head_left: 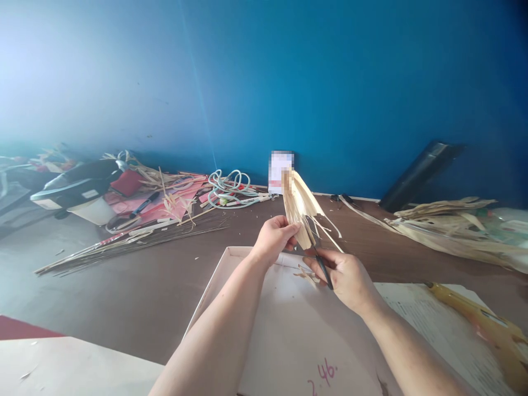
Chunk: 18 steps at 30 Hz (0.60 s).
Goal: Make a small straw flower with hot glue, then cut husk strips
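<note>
My left hand (277, 237) is closed on a pale dried husk (303, 198), pinching it near its lower end. The husk stands up and fans out, with thin torn strips hanging to the right. In my right hand (344, 278) is a pair of scissors (324, 269) with dark handles, the fingers wrapped round them. Their blades point up and left and meet the husk's lower edge; how far they are apart is hard to make out. Below the hands, small husk scraps (307, 274) lie in a shallow white box lid (284, 335) with purple handwriting.
To the left are a coiled pale-blue cord (229, 190), long thin sticks (124, 247), pink paper (181, 201) and a dark bag (78, 184). On the right lie a black tube (418, 176), more dried husks (449, 225) and a yellow tool (474, 311) on printed paper.
</note>
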Motion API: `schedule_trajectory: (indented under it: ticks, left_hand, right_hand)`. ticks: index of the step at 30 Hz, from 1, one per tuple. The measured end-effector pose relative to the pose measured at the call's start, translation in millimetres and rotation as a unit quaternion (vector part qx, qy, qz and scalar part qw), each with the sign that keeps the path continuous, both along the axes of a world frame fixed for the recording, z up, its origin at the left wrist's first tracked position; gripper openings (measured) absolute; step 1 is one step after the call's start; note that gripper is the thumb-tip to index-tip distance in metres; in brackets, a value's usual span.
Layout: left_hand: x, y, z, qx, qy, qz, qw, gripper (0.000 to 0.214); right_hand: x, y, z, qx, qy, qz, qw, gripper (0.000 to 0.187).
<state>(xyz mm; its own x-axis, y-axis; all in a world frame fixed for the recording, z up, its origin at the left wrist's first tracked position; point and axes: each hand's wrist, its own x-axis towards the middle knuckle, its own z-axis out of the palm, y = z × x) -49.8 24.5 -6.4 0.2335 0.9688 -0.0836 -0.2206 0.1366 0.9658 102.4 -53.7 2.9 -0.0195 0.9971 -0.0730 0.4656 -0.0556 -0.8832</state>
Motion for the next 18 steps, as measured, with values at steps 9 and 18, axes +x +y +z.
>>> schedule_trajectory:
  ticks: [9,18]
  left_hand:
    - [0.9,0.7,-1.8,0.017,0.010,0.004,1.000,0.017]
    - [1.0,0.5,-0.8,0.016,0.008,0.005,1.000,0.018]
  right_hand:
    - [2.2,-0.5,-2.3,-0.014,0.001,-0.004,1.000,0.031]
    - [-1.0,-0.9,-1.0,-0.016,0.025,-0.002,1.000,0.031]
